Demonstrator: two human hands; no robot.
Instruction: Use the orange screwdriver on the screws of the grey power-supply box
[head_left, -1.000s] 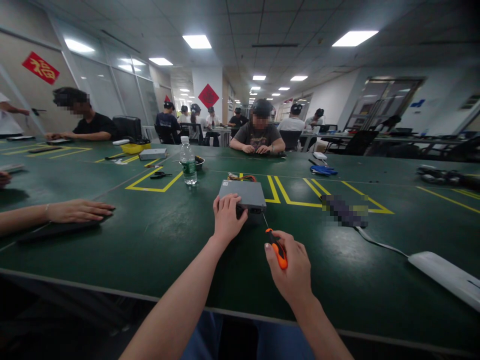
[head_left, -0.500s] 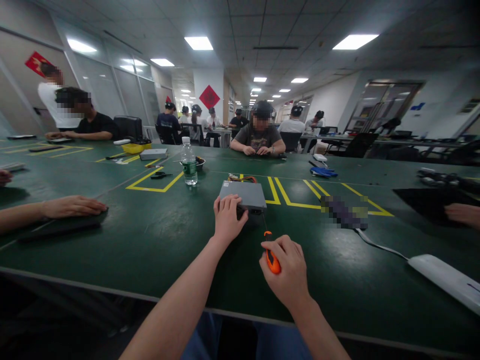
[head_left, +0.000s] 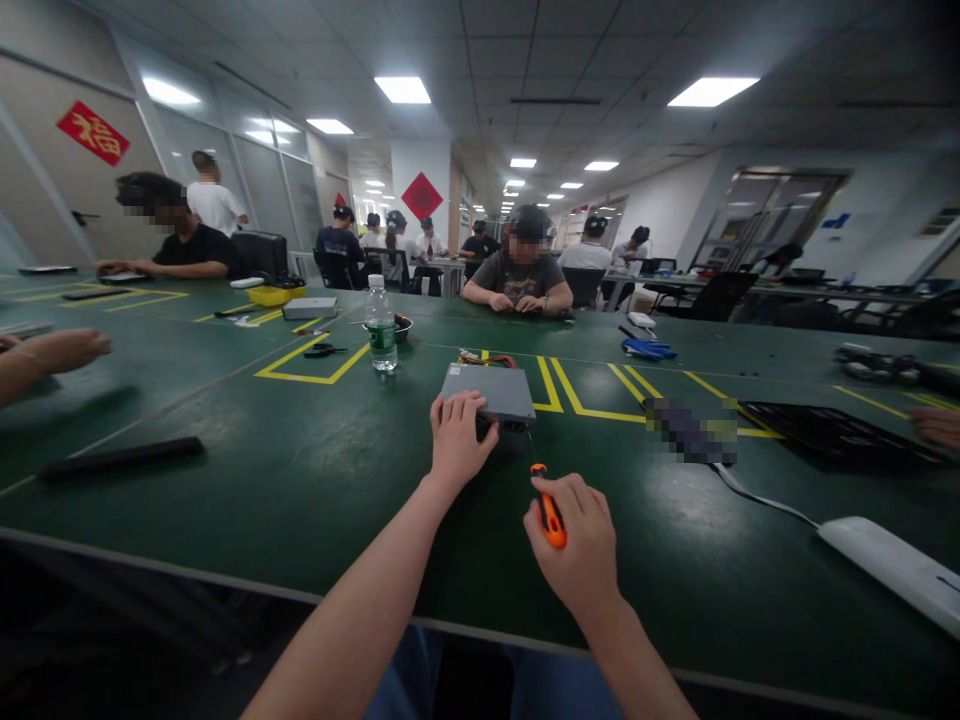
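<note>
A flat grey metal box (head_left: 495,392) lies on the green table (head_left: 300,480) in front of me, with coloured wires at its far edge. My left hand (head_left: 459,438) rests on the box's near left corner, fingers curled over it. My right hand (head_left: 577,545) is closed round an orange-handled screwdriver (head_left: 550,512), whose thin shaft points at the near face of the box.
A water bottle (head_left: 381,325) and a small bowl stand beyond the box. A white device with a cable (head_left: 885,565) lies at the right, a black flat bar (head_left: 120,458) at the left, a black keyboard (head_left: 832,435) at the far right. Other people sit round the table; a neighbour's hand (head_left: 64,350) shows left.
The neighbour's hand on the left has lifted off the black bar and drawn back. A black keyboard has come onto the table at the right. My right hand has turned the screwdriver slightly.
</note>
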